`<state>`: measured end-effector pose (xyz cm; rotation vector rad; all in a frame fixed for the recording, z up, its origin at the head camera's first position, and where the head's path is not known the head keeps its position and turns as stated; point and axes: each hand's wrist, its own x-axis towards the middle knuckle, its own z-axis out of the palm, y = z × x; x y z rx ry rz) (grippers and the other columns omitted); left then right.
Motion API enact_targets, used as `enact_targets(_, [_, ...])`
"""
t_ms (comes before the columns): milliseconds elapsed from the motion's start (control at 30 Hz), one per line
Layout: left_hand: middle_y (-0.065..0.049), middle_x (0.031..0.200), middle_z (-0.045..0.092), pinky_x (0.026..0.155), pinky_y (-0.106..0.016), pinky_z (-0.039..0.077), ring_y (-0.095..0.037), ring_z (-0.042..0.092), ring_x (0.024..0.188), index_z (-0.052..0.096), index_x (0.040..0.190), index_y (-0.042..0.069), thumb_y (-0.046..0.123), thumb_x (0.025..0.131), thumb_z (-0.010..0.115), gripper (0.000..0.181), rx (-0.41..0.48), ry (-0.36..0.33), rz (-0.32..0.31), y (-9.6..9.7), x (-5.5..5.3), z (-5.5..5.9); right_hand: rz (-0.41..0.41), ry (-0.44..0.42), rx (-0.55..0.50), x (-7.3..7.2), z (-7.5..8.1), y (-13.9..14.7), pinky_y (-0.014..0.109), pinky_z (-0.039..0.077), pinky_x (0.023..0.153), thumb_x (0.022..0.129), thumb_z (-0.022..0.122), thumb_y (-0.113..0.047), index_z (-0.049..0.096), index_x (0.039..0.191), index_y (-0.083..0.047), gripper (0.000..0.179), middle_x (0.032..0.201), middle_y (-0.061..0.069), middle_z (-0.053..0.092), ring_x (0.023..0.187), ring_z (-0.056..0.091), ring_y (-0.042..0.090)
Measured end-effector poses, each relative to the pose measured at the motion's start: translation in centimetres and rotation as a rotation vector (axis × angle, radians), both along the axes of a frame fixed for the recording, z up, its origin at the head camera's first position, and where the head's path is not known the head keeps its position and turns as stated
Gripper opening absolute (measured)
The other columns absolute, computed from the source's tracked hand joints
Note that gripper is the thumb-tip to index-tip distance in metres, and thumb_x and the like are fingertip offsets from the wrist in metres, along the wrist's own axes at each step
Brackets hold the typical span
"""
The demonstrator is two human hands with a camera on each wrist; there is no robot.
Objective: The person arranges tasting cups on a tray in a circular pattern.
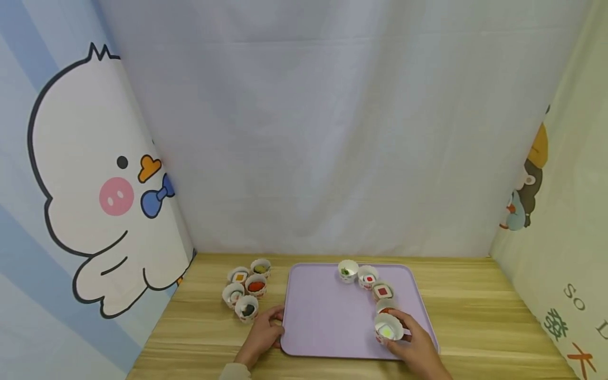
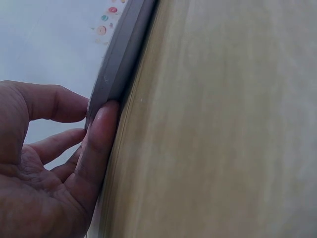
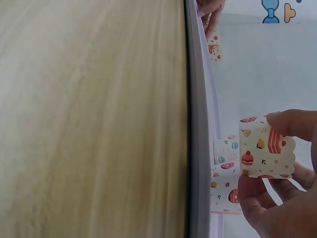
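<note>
My right hand (image 1: 418, 348) pinches a patterned paper cup (image 3: 267, 148) between thumb and fingers. A yellow-green piece shows inside that cup, which is over the right front of the lilac tray (image 1: 328, 316). In the head view it overlaps a cup with orange-red contents (image 1: 387, 305), partly hidden behind it. Beyond stand a cup with a dark red square (image 1: 382, 291), one with a small red piece (image 1: 368, 277) and one with green bits (image 1: 348, 271). At the tray's left edge my left hand (image 1: 265, 335) grips the rim, fingertips curled against its side wall (image 2: 124, 54).
Left of the tray, several similar cups stand close together on the wooden table (image 1: 190, 338), among them one with red contents (image 1: 256, 285) and one with dark contents (image 1: 247, 309). A pale curtain (image 1: 304, 132) hangs behind the table, with printed cloths at both sides.
</note>
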<state>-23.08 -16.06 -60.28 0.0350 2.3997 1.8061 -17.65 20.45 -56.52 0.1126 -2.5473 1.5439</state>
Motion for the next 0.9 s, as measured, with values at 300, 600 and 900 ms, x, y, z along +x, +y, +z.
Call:
enact_targets(300, [-0.026,0.108,0.058,0.047,-0.037,0.056,-0.011,0.057,0.057,0.045,0.136,-0.015,-0.009,0.071,0.054,0.066,0.004,0.015,-0.015,0.6,1.4,2.9,0.017,-0.083,-0.006,0.2,-0.2,-0.6,0.021,0.053,0.077,0.070,0.086,-0.010,0.059,0.127,-0.010,0.063,0.128,0.012,0.062,0.105,0.059,0.016])
enact_targets(600, [-0.019,0.110,0.059,0.045,-0.033,0.055,-0.010,0.057,0.057,0.047,0.139,-0.009,-0.006,0.072,0.057,0.068,-0.001,-0.003,-0.001,0.0,0.1,0.0,-0.002,-0.152,0.072,0.1,-0.7,-0.7,0.018,0.049,0.069,0.070,0.085,-0.006,0.059,0.126,-0.010,0.062,0.122,0.010,0.064,0.096,0.060,0.019])
enact_targets(900, [-0.018,0.109,0.058,0.046,-0.033,0.055,-0.011,0.057,0.061,0.047,0.139,-0.008,-0.005,0.072,0.057,0.068,0.000,-0.005,-0.001,-0.1,0.2,0.3,0.001,-0.156,0.094,0.0,-1.3,-0.6,0.018,0.048,0.070,0.068,0.087,-0.006,0.059,0.126,-0.011,0.065,0.119,0.007,0.065,0.097,0.059,0.016])
